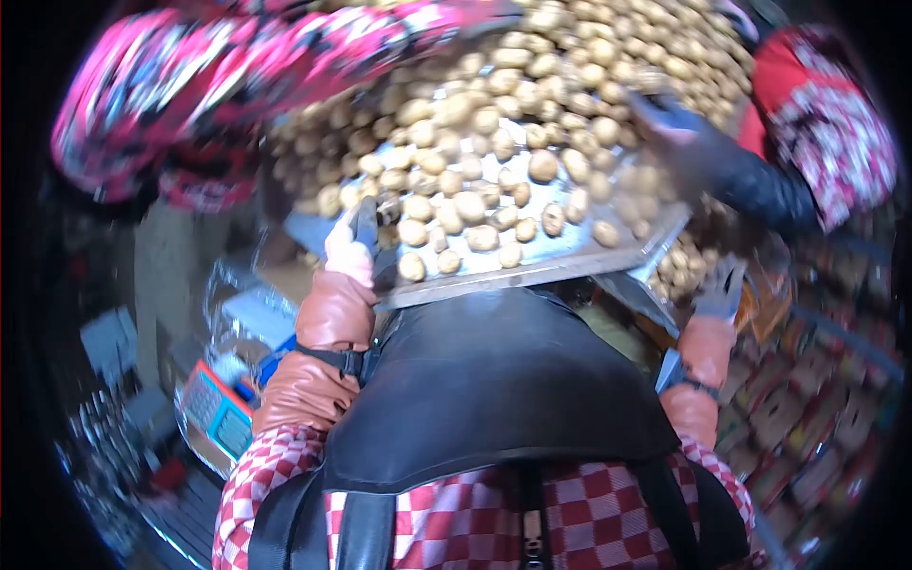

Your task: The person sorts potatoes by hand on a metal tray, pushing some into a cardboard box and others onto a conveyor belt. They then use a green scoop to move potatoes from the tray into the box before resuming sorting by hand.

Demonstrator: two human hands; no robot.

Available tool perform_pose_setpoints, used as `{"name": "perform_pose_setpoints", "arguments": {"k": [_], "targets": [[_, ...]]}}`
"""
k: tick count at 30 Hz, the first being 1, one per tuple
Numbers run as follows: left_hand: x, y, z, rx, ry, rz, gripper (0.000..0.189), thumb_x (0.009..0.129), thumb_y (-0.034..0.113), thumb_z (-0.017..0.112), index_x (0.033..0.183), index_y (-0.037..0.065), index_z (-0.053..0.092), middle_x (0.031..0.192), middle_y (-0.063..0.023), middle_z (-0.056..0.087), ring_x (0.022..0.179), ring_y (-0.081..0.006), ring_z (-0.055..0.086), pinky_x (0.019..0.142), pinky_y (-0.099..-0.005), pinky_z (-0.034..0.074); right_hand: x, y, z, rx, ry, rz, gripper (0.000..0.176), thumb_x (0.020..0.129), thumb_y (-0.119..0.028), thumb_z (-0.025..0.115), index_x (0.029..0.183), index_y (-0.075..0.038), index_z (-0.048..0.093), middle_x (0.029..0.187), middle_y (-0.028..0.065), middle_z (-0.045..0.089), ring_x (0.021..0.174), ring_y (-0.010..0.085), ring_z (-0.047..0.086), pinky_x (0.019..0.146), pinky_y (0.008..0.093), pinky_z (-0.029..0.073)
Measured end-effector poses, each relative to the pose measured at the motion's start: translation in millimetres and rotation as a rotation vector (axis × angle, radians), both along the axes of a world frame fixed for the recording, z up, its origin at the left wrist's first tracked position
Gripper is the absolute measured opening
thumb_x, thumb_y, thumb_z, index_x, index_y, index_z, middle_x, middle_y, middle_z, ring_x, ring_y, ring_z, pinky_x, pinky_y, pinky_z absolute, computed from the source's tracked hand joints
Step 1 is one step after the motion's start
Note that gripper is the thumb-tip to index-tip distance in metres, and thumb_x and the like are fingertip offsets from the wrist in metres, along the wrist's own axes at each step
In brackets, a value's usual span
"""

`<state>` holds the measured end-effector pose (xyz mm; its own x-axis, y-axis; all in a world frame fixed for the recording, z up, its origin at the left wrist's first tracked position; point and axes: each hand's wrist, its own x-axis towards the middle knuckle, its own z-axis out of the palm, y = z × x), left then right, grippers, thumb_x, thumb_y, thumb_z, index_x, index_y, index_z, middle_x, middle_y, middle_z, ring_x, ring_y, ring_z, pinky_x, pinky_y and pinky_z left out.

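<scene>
Many round, yellowish-brown potatoes [468, 206] lie on a metal sorting tray [532, 268] in front of me, heaped thickly toward its far side. My left hand [356, 237], in a pink and dark glove, is at the tray's left edge beside several potatoes; whether it grips anything is hidden. Beyond the tray's right corner, my right hand [720, 288], in a grey glove, is over the side near more potatoes [679, 266]. Its fingers look spread, with nothing visible in them.
A co-worker's patterned sleeve [237, 85] reaches across the upper left. Another co-worker's gloved hand [665, 119] is over the heap at right. Orange netting [768, 294] hangs beside my right hand. A red-edged box [217, 413] and clear plastic [252, 304] are at left.
</scene>
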<state>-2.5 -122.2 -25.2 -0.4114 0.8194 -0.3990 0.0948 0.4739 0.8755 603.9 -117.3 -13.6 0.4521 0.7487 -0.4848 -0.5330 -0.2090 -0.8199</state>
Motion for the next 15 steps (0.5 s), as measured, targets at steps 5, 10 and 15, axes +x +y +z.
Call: {"name": "perform_pose_setpoints", "arguments": {"k": [5,10,15], "targets": [[-21,-34,-19,0.126,-0.058,0.212,0.046,0.101,0.035,0.057,0.134,0.003,0.058,0.100,-0.0066,0.068,0.097,-0.0154,0.061,0.089,-0.0275,0.049,-77,23,-40,-0.223,0.300,0.614,0.043,0.093,-0.035,0.068,0.123,-0.005,0.057,0.083,0.0013,0.056,0.063,0.0109,0.049,0.054,0.0192,0.046],[-16,-58,-41,0.180,0.026,0.266,0.035,0.100,0.015,0.059,0.131,0.002,0.059,0.118,-0.0131,0.067,0.110,-0.0193,0.062,0.098,-0.0305,0.046,-239,98,11,-0.438,0.029,1.590,0.026,0.095,-0.022,0.063,0.111,-0.001,0.063,0.090,0.0123,0.067,0.073,0.0182,0.064,0.060,0.0279,0.053],[-11,-74,-27,0.079,0.212,0.244,0.032,0.099,0.015,0.059,0.129,0.003,0.061,0.118,-0.0124,0.067,0.109,-0.0181,0.063,0.098,-0.0301,0.046,-310,137,-45,0.242,-0.540,1.775,0.023,0.091,-0.012,0.060,0.112,-0.002,0.063,0.104,0.0152,0.067,0.089,0.0260,0.065,0.076,0.0338,0.055]]}}
